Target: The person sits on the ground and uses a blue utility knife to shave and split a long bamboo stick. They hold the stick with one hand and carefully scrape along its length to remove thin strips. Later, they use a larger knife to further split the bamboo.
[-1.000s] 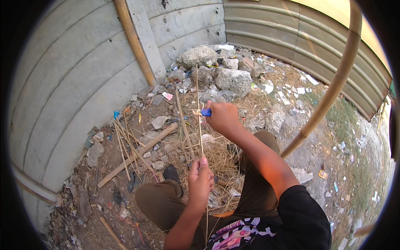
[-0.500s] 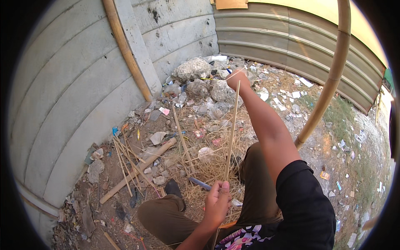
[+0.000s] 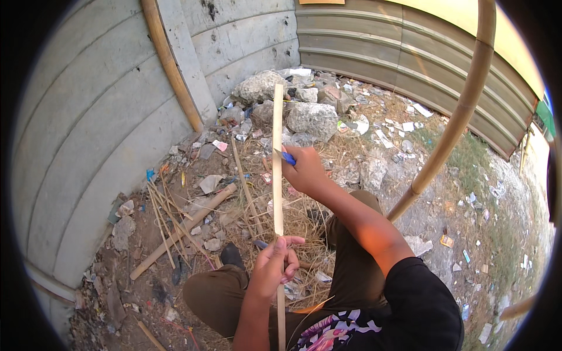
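Observation:
A long pale bamboo strip (image 3: pixel 278 199) stands nearly upright in front of me, its far end reaching past the rocks in the view. My left hand (image 3: pixel 273 268) is closed around its lower part, with the thumb and fingers pinching it and some fingers partly extended. The strip's near end runs down beside my left forearm. Higher up, my right hand (image 3: pixel 304 169) grips a small knife with a blue handle (image 3: pixel 287 157). Its dark blade lies at the strip, though the exact contact is too small to make out. Curly pale shavings (image 3: pixel 298 234) cover the ground between my legs.
Thin bamboo strips (image 3: pixel 161 213) and a thicker bamboo piece (image 3: pixel 186 231) lie on the left. A tall bamboo pole (image 3: pixel 468 99) slants at my right. Rocks (image 3: pixel 313 120) and litter lie ahead, before a concrete wall (image 3: pixel 105 105) and a ribbed metal fence (image 3: pixel 374 41).
My right hand has come back from far out to the middle of the strip. The strip has shifted left and turned its broad face up. My left hand has moved slightly left.

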Tool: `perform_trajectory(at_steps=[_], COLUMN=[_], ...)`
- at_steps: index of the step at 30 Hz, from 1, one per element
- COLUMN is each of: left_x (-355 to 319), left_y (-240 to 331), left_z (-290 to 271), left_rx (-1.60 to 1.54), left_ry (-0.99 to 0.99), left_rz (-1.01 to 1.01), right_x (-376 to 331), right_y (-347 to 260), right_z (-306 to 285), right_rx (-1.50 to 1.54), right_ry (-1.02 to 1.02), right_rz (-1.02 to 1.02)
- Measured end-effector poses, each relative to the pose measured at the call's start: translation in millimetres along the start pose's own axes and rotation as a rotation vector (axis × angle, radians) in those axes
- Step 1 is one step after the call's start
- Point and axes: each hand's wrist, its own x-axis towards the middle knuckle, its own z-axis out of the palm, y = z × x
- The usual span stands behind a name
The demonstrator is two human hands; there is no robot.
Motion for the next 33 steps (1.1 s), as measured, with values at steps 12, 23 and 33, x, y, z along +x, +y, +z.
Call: perform_trajectory(at_steps=[12,23,33], left_x=[1,-3,-6], left_y=[-8,-6,2], left_z=[16,20,8], left_rx=[-0.218,0.088,0.103], left_ry=[0.329,0.392,0.407], left_rz=[0.216,0.242,0.293], right_x=[-40,-41,-62], right_y=[-1,-3,-34], right_z=[5,4,8], right_rx=[0.14,0.14,0.049], right_ry=[-0.059,-0.101,-0.169], right_rz=[-0.121,-0.099,-0.301])
